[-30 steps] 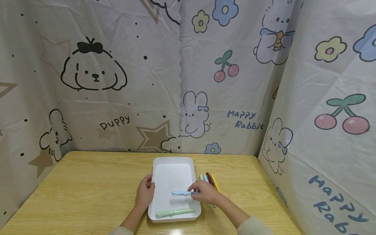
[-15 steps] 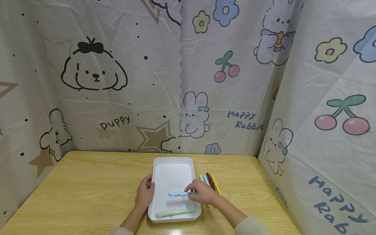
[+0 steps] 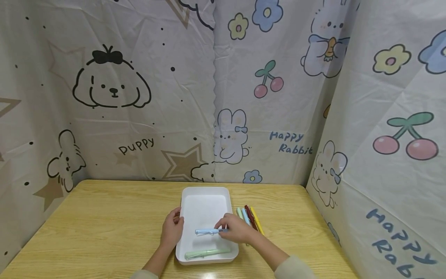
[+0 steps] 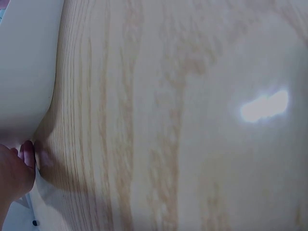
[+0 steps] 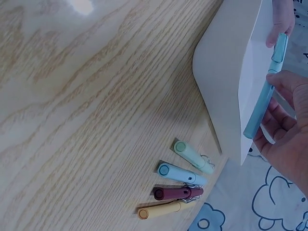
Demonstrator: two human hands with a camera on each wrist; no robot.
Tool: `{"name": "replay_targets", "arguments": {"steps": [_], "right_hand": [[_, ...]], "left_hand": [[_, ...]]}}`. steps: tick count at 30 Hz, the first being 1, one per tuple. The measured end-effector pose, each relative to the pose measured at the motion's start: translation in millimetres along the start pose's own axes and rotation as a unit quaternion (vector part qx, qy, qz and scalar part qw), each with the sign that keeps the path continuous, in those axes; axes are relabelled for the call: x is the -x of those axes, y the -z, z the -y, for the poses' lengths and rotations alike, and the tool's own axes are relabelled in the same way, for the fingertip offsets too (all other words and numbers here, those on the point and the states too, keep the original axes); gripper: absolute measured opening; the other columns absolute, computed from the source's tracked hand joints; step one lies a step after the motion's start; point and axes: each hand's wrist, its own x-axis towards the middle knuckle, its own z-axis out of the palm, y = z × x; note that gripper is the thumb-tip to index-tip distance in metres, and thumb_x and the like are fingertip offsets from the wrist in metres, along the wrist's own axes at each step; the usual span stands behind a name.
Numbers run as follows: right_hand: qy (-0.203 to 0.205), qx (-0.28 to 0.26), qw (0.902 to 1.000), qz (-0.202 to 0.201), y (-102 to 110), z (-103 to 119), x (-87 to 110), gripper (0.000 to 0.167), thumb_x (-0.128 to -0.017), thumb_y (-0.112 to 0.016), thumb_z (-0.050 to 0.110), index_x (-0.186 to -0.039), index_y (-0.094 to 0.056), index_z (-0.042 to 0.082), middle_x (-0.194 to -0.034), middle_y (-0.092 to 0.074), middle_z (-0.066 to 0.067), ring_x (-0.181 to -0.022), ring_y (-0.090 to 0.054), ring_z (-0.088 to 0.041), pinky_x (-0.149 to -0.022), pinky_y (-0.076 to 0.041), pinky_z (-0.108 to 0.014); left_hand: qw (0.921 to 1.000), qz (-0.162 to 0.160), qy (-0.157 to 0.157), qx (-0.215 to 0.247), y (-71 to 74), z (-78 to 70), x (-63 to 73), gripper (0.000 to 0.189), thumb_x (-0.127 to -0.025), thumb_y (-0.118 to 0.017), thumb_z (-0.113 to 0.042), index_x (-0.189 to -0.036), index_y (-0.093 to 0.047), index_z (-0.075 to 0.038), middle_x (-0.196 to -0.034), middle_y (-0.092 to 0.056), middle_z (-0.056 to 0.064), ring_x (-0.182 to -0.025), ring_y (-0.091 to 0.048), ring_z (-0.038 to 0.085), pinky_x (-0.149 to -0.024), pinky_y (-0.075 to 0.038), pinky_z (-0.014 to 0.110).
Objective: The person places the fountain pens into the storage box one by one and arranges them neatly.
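A white tray (image 3: 205, 201) stands on the table, with a light green pen (image 3: 208, 253) lying across its near end. My left hand (image 3: 172, 228) rests against the tray's left side, fingers at the rim; in the left wrist view the left hand (image 4: 17, 171) touches the tray's outer wall. Over the tray, my right hand (image 3: 235, 228) pinches a light blue pen (image 3: 205, 231), its clip end pointing left. In the right wrist view the thumb and fingers of the right hand (image 5: 288, 110) grip the blue pen (image 5: 263, 98) along its barrel.
Right of the tray several pens lie side by side on the wooden table (image 3: 122, 221): a light green pen (image 5: 192, 155), a light blue pen (image 5: 180, 173), a dark red pen (image 5: 178, 193) and a yellow pen (image 3: 257, 220). A printed cloth (image 3: 167, 97) hangs behind the table.
My right hand has moved left with the blue pen, further over the tray. The left hand, the tray and the green pen in it have stayed in place.
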Motion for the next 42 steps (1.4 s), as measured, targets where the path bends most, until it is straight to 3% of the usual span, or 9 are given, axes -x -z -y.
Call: {"name": "replay_targets", "arguments": {"steps": [10,22,42], "right_hand": [[-0.012,-0.01,0.9997,0.02,-2,10,-5.9,0.016,-0.082,-0.066,0.015,-0.096,-0.073,0.015,-0.082,-0.056,0.007,-0.071,-0.046,-0.001,-0.063,-0.041,-0.014],[-0.005,0.015,0.9995,0.028,-8,22,-9.1,0.015,-0.081,-0.066,0.016,-0.095,-0.073,0.017,-0.081,-0.056,0.006,-0.068,-0.043,0.001,-0.06,-0.038,-0.013],[-0.006,0.012,0.9991,0.039,-22,20,-9.1,0.017,-0.079,-0.066,0.013,-0.095,-0.073,0.015,-0.077,-0.054,0.006,-0.067,-0.042,0.001,-0.06,-0.038,-0.014]], "left_hand": [[1.0,0.002,0.002,-0.003,0.5,-0.6,0.8,0.04,-0.094,-0.046,-0.006,-0.134,-0.044,0.001,-0.125,-0.052,0.023,-0.11,-0.056,0.035,-0.091,-0.051,0.044],[0.9999,0.005,0.012,-0.005,1.1,-1.6,1.4,0.04,-0.095,-0.046,-0.006,-0.135,-0.044,0.0,-0.126,-0.052,0.023,-0.111,-0.055,0.035,-0.091,-0.051,0.045],[0.9999,0.006,0.009,-0.002,1.8,-2.0,0.7,0.04,-0.095,-0.046,-0.007,-0.134,-0.045,0.0,-0.125,-0.053,0.022,-0.11,-0.056,0.034,-0.09,-0.051,0.044]]}}
